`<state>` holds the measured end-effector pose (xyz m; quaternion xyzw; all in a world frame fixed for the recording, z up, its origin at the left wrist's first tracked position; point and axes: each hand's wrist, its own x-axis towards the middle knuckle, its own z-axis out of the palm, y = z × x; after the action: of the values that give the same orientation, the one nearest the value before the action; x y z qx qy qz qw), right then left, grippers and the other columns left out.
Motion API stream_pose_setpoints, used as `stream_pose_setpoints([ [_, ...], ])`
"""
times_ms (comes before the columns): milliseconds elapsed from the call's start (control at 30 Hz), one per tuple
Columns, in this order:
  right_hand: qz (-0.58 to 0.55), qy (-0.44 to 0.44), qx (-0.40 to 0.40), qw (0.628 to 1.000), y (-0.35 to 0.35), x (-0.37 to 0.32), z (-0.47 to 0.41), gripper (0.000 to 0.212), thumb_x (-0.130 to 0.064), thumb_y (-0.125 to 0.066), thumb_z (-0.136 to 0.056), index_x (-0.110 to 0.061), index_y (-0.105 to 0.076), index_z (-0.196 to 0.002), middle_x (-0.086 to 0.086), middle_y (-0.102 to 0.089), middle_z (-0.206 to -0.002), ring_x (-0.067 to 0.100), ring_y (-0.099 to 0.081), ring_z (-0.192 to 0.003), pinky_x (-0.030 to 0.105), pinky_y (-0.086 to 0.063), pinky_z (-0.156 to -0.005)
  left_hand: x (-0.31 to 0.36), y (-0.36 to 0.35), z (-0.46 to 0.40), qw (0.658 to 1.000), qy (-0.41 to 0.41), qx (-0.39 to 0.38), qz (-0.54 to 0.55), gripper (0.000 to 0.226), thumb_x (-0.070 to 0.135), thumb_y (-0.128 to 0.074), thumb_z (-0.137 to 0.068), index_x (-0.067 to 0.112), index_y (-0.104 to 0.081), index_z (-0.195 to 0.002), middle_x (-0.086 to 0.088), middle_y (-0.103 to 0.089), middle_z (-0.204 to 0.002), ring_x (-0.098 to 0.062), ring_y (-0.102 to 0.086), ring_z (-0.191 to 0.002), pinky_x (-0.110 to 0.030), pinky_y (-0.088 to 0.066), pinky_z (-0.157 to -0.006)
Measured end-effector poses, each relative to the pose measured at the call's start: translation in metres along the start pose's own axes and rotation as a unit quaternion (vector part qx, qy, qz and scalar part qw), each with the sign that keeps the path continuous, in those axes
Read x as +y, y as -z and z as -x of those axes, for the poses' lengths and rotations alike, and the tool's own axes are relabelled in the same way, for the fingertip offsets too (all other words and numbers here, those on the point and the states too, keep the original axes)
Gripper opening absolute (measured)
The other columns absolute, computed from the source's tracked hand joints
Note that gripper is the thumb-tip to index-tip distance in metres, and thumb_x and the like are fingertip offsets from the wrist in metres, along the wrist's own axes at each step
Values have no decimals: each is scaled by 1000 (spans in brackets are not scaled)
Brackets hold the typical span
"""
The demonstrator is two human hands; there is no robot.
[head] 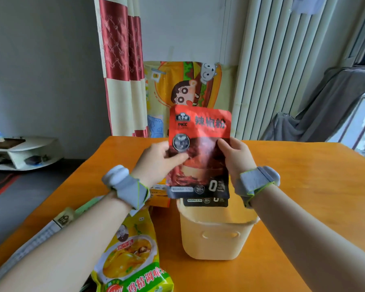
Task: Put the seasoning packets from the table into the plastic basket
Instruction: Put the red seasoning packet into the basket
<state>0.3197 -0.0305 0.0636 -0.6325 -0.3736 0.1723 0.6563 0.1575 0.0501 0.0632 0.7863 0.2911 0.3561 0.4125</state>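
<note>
Two hands hold one red chili-powder packet [198, 148] upright at about twelve o'clock of the cream plastic basket [217, 234], its lower edge hanging just above the far rim. The left hand [158, 163] pinches the packet's left side, thumb across the front and fingers [162, 148] curled behind; the right hand [236, 157] grips the right edge the same way. A second dark-bottomed packet [205, 202] shows just under the red one, at the basket's far rim; whether it is already inside or held behind the first cannot be told.

By my reading the task is at an early or middle stage: at most one packet sits in the basket, and the red one is poised to go in but has not been released. Still lying on the orange table [303, 186] are a yellow-green chicken-essence packet [131, 256] at about eight o'clock of the basket, an orange box or packet [159, 197] at about ten o'clock, partly hidden by the left wrist, and a pale green and white packet [61, 222] farther out at nine o'clock under the left forearm. Those three appear to be what is left.
</note>
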Motion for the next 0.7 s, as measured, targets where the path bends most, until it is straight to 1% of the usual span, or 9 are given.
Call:
stream_pose_setpoints([
  [67,124,30,1,992,18,7,-3,15,-10,-55,-85,-2,-64,-94,13,-64,-85,10,-58,-67,34,-48,-69,-11,-8,1,994,6,-41,-100,48,55,-62,-61,15,-69,-85,-14,-74,-88,-30,-68,-86,-51,-53,-83],
  [167,253,24,-12,967,37,17,0,21,-9,-58,-82,-3,-63,-101,19,-70,-98,27,-64,-84,39,-52,-77,-21,-16,-2,979,56,-141,-134,20,40,-67,-75,20,-68,-68,-9,-72,-82,-29,-65,-79,-40,-51,-80],
  [200,297,37,-2,954,42,19,1,20,-11,-59,-81,-4,-64,-98,18,-71,-98,31,-65,-87,40,-52,-78,-23,-19,-2,969,59,-167,-171,22,35,-66,-79,20,-65,-64,-7,-66,-79,-26,-60,-78,-36,-45,-79],
  [267,339,70,20,938,50,20,4,16,-12,-60,-80,-6,-65,-93,15,-72,-95,32,-64,-90,38,-51,-78,-24,-29,-1,939,45,-176,-293,20,35,-60,-84,19,-64,-73,-3,-57,-99,-24,-49,-101,-37,-34,-95],
  [333,371,65,2,926,56,20,3,16,-12,-59,-80,-5,-65,-93,16,-71,-95,33,-63,-91,40,-51,-80,-23,-36,0,913,26,-173,-370,29,43,-57,-81,21,-64,-99,2,-47,-129,-26,-39,-122,-42,-24,-108],
  [400,434,37,-64,898,60,22,3,19,-14,-59,-82,-1,-64,-94,19,-70,-96,36,-62,-91,42,-50,-79,-24,-40,1,933,34,-161,-321,52,53,-54,-70,19,-62,-108,-2,-49,-127,-29,-46,-118,-41,-34,-104],
  [500,460,43,-110,880,62,28,3,24,-20,-61,-82,0,-63,-93,18,-68,-95,36,-61,-91,40,-47,-77,-25,-39,-2,973,45,-101,-202,47,52,-57,-73,15,-64,-102,-7,-64,-104,-28,-58,-99,-41,-48,-87],
  [600,448,51,-116,885,61,31,1,25,-23,-59,-84,1,-64,-92,19,-68,-92,35,-60,-87,36,-45,-70,-31,-37,-7,977,47,-77,-194,36,43,-59,-81,9,-67,-87,-9,-69,-87,-30,-62,-90,-42,-47,-84],
  [700,430,29,-111,896,59,34,-9,27,-25,-60,-83,1,-65,-88,21,-67,-88,32,-59,-78,34,-42,-65,-30,-38,-15,970,59,-52,-231,44,48,-57,-81,5,-64,-74,-12,-69,-79,-31,-61,-83,-38,-43,-85],
])
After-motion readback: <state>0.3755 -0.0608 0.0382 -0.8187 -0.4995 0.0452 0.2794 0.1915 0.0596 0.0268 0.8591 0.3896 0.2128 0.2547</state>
